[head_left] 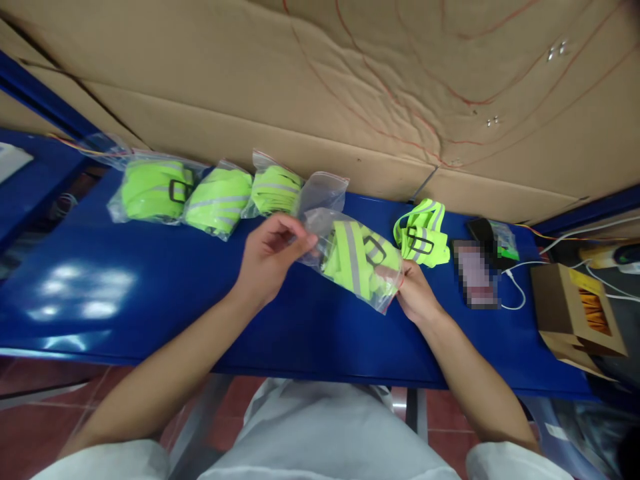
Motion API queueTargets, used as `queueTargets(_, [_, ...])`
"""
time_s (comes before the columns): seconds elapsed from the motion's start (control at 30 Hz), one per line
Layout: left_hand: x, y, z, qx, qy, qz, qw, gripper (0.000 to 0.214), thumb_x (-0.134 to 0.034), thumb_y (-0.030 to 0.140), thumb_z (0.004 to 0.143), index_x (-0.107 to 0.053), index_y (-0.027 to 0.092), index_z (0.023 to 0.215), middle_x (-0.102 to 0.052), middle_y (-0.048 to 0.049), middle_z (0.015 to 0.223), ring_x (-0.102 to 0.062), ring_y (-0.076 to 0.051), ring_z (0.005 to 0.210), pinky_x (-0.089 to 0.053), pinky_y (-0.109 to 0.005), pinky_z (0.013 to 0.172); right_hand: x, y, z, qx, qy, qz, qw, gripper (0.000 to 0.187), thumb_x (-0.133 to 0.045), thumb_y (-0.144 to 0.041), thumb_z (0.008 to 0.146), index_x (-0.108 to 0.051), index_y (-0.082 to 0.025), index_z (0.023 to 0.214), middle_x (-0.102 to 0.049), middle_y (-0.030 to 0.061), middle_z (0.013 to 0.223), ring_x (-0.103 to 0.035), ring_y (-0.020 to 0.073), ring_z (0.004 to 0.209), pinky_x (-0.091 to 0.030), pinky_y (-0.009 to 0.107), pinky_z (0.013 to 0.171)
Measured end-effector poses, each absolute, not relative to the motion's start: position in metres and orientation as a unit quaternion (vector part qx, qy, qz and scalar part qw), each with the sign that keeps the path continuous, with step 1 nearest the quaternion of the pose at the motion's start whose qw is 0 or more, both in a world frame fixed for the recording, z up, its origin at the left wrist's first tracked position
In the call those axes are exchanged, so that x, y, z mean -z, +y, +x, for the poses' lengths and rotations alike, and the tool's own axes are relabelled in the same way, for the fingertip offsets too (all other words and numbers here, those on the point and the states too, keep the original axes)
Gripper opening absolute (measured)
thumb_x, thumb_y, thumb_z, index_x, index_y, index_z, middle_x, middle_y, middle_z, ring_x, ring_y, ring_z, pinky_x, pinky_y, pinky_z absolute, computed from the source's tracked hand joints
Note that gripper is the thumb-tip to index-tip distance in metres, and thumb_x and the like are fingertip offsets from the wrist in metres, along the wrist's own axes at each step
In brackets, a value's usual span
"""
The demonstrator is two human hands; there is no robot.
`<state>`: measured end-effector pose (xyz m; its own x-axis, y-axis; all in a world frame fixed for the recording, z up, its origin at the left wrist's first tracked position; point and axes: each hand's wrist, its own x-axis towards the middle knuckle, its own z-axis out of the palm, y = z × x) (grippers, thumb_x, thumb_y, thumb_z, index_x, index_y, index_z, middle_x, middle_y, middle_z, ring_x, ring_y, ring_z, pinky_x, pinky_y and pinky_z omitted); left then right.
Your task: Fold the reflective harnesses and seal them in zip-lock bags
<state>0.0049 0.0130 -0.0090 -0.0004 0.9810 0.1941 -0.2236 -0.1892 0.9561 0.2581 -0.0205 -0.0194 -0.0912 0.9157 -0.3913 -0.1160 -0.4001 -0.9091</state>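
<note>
A clear zip bag [385, 300] hangs over the table, with a folded neon-yellow reflective strap [355, 263] and its black buckle inside. At the bag's left end my left hand [270, 257] is closed, thumb and fingertips pinching the plastic. My right hand [417, 290] grips the right end, its fingers partly hidden behind the bag and strap. Just beyond that hand lies a loose folded reflective strap [425, 237] with a black buckle, unbagged. Several bagged straps [220, 197] sit in a row along the back left, and an empty-looking clear bag [325, 190] lies at the row's right end.
The blue table [165, 287] backs onto a brown cardboard wall [225, 87]. To the right are a phone [475, 273] with a blurred screen, a black object [480, 231], white cables [523, 293] and an open cardboard box [570, 310] with orange contents.
</note>
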Motion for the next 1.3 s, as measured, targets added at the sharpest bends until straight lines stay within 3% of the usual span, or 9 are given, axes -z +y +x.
queueTargets(0.33, [-0.004,0.067,-0.073,-0.794,0.398,0.304,0.344,0.034,-0.084,0.019,0.072,-0.051,0.023,0.077,-0.056,0.0060,0.075,-0.054,-0.009,0.067,-0.048,-0.026,0.062,0.025,-0.008,0.278,-0.571,-0.337,-0.572,0.483,0.049,-0.091,-0.051,0.069,-0.056,-0.018,0.065,-0.040,-0.0083,0.056,-0.030,0.0032,0.045,-0.023,0.020,0.039])
queueTargets(0.43, [0.006,0.074,-0.072,-0.795,0.416,0.292,0.330,0.032,-0.080,0.022,0.075,-0.048,0.024,0.080,-0.055,0.0042,0.082,-0.056,-0.010,0.073,-0.054,-0.028,0.070,0.036,-0.009,0.270,-0.494,-0.353,-0.609,0.511,0.047,-0.088,-0.056,0.073,-0.061,-0.018,0.078,-0.045,-0.0085,0.059,-0.035,0.0035,0.042,-0.028,0.020,0.038])
queueTargets(0.6, [0.028,0.066,-0.041,-0.763,0.426,0.358,0.329,0.028,-0.078,0.037,0.085,-0.057,0.022,0.096,-0.057,0.0008,0.094,-0.061,-0.012,0.084,-0.055,-0.030,0.086,0.048,-0.014,0.257,-0.473,-0.381,-0.607,0.512,0.061,-0.082,-0.058,0.080,-0.062,-0.015,0.119,-0.060,-0.0057,0.061,-0.063,0.0144,0.050,-0.052,0.025,0.047])
queueTargets(0.7, [0.035,0.053,-0.024,-0.707,0.455,0.484,0.245,0.043,-0.077,0.042,0.089,-0.062,0.024,0.126,-0.058,-0.0078,0.122,-0.062,-0.020,0.112,-0.053,-0.035,0.098,0.046,-0.019,0.255,-0.438,-0.421,-0.586,0.536,0.086,-0.072,-0.058,0.088,-0.038,-0.018,0.155,-0.074,0.0023,0.087,-0.072,0.0182,0.066,-0.062,0.033,0.058])
queueTargets(0.8, [0.036,0.039,-0.017,-0.566,0.490,0.661,0.051,0.057,-0.074,0.036,0.092,-0.056,0.022,0.144,-0.053,-0.0145,0.134,-0.056,-0.026,0.127,-0.049,-0.042,0.106,0.043,-0.026,0.256,-0.312,-0.526,-0.579,0.540,0.082,-0.066,-0.047,0.096,-0.027,-0.023,0.163,-0.073,0.0084,0.111,-0.071,0.0168,0.075,-0.063,0.035,0.065])
queueTargets(0.93, [0.034,0.030,-0.018,-0.398,0.526,0.746,-0.092,0.016,-0.066,0.030,0.099,-0.070,0.019,0.111,-0.068,-0.0072,0.093,-0.065,-0.023,0.091,-0.047,-0.039,0.087,0.035,-0.035,0.256,-0.072,-0.677,-0.543,0.492,0.064,-0.066,-0.030,0.097,-0.042,-0.023,0.157,-0.070,0.0105,0.115,-0.068,0.0196,0.086,-0.061,0.040,0.080])
queueTargets(1.0, [0.033,0.029,-0.017,-0.357,0.547,0.747,-0.123,0.017,-0.065,0.035,0.100,-0.069,0.019,0.104,-0.069,-0.0063,0.084,-0.064,-0.025,0.083,-0.042,-0.039,0.080,0.026,-0.035,0.251,0.002,-0.747,-0.486,0.454,0.056,-0.062,-0.023,0.098,-0.048,-0.023,0.153,-0.069,0.0127,0.121,-0.068,0.0240,0.104,-0.059,0.044,0.094])
queueTargets(1.17, [0.027,0.018,0.001,-0.213,0.552,0.789,-0.166,0.035,-0.058,0.045,0.103,-0.070,0.014,0.115,-0.073,-0.0133,0.094,-0.067,-0.031,0.091,-0.042,-0.043,0.080,0.001,0.006,0.212,0.019,-0.833,-0.428,0.349,0.042,-0.044,-0.027,0.107,-0.057,-0.017,0.146,-0.059,0.0175,0.146,-0.056,0.0294,0.137,-0.044,0.048,0.117])
queueTargets(1.3, [0.029,0.009,0.015,-0.172,0.508,0.836,-0.114,0.055,-0.052,0.061,0.101,-0.073,0.011,0.110,-0.070,-0.0228,0.118,-0.065,-0.039,0.114,-0.046,-0.054,0.099,0.004,0.070,0.175,-0.072,-0.808,-0.534,0.236,0.060,-0.032,-0.038,0.110,-0.042,-0.003,0.158,-0.044,0.0267,0.159,-0.042,0.0354,0.150,-0.038,0.050,0.121])
